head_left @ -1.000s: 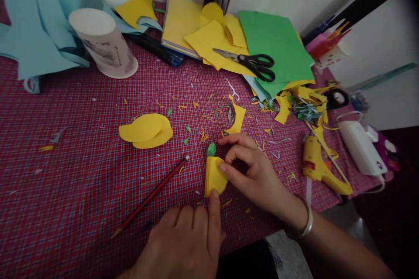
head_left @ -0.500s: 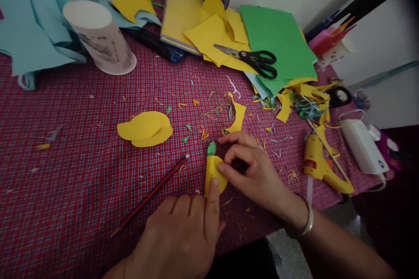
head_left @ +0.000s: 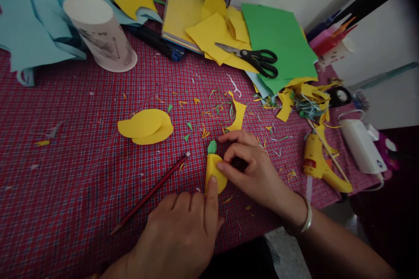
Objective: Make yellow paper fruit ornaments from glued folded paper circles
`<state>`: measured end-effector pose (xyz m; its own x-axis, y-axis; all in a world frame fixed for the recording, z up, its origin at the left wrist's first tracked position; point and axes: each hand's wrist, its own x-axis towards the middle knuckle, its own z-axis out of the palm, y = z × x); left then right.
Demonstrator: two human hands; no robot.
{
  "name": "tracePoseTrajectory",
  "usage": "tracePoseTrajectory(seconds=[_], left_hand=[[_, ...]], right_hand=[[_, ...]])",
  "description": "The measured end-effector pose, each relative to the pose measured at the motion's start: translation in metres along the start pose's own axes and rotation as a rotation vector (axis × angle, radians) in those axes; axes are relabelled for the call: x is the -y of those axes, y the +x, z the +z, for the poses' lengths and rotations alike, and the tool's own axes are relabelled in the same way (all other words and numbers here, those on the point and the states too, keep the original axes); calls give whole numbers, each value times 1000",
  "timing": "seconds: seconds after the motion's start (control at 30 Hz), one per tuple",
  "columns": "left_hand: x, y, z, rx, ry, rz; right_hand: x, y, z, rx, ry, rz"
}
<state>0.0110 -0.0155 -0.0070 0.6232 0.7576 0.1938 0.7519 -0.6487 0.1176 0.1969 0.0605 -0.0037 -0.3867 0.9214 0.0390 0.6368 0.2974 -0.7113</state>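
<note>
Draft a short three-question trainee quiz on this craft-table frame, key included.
1. True or false: both the left hand and the right hand touch the folded yellow piece.
2. Which thing lies on the cloth just left of that piece? A) pencil B) spoon C) hammer
3. Fill in: the small leaf shape at the piece's far end is coloured ____.
Key: 1 true; 2 A; 3 green.
</note>
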Motion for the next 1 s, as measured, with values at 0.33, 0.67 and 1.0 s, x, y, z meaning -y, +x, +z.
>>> tracePoseTrajectory(seconds=[0.33, 0.67, 1.0], left_hand=[[5, 3, -3, -24, -2, -14], [10, 6, -3, 23, 5, -86], [11, 7, -4, -14, 20, -58]], right_hand=[[0, 2, 1, -7, -23, -4], [1, 1, 1, -8, -30, -2], [3, 2, 1, -22, -24, -5]])
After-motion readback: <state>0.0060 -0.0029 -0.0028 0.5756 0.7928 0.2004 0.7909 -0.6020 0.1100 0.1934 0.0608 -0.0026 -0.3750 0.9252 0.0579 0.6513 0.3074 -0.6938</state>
